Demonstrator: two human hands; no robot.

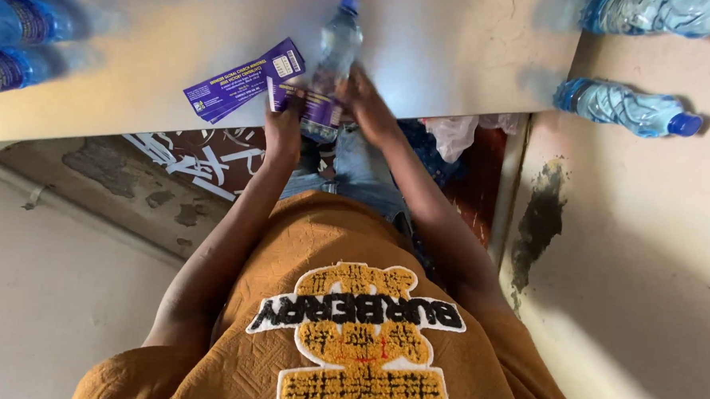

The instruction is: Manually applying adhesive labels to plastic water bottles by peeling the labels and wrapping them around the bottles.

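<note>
- one clear plastic water bottle with a blue cap [335, 55], held at the table's edge
- two hands on it, the left hand [282, 128] and the right hand [371, 104]
- one loose stack of purple labels [244, 79]; how many are in it cannot be told
- two lying bottles at right [626, 108], one by the top edge
- at least three blurred bottles at left [16, 21]
</note>
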